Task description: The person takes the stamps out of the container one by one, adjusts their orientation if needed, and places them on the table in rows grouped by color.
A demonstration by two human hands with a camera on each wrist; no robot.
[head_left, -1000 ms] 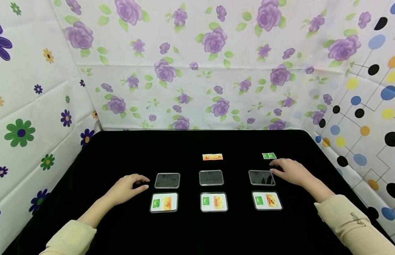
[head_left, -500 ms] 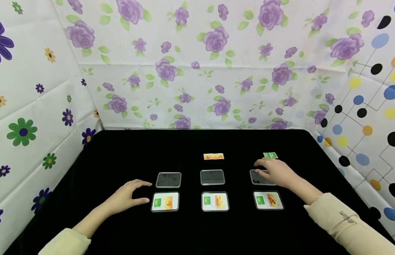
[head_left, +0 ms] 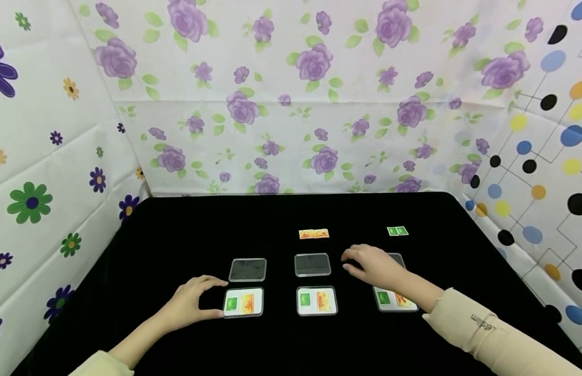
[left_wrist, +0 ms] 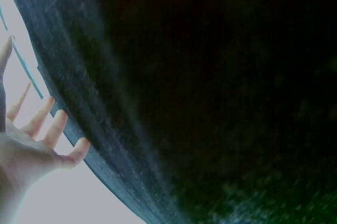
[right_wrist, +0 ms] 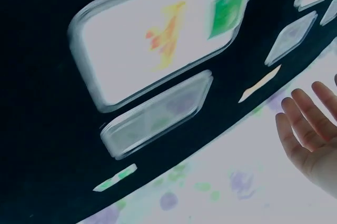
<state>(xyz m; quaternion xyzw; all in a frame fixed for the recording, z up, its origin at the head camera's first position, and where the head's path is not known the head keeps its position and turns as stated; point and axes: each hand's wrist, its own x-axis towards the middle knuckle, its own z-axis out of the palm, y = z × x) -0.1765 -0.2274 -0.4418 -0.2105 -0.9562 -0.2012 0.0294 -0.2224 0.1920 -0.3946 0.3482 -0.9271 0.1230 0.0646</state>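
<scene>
My left hand point(head_left: 189, 304) reaches the left edge of the front-left clear case point(head_left: 243, 302), which holds a white card bearing a green and an orange stamp. Thumb and index finger are spread, their tips right at the case's corners. My right hand point(head_left: 375, 267) hovers with loosely bent fingers, holding nothing. It partly covers the right transparent lid point(head_left: 397, 259) and the front-right case point(head_left: 384, 297) in the head view. Both of these show whole in the right wrist view, where the right hand point(right_wrist: 316, 150) appears at the right edge. The left hand point(left_wrist: 31, 150) shows spread fingers.
Two more transparent lids, left point(head_left: 247, 270) and middle point(head_left: 312, 265), lie behind the front row. A middle case point(head_left: 316, 301) holds a similar card. Orange stamps point(head_left: 313, 234) and green stamps point(head_left: 397, 231) lie farther back on the black cloth point(head_left: 216, 224). Patterned curtains point(head_left: 291, 130) enclose the table.
My right hand has moved left and toward me, from beside the right lid to in front of it. My left hand has come down to the front-left case, thumb and index spreading.
</scene>
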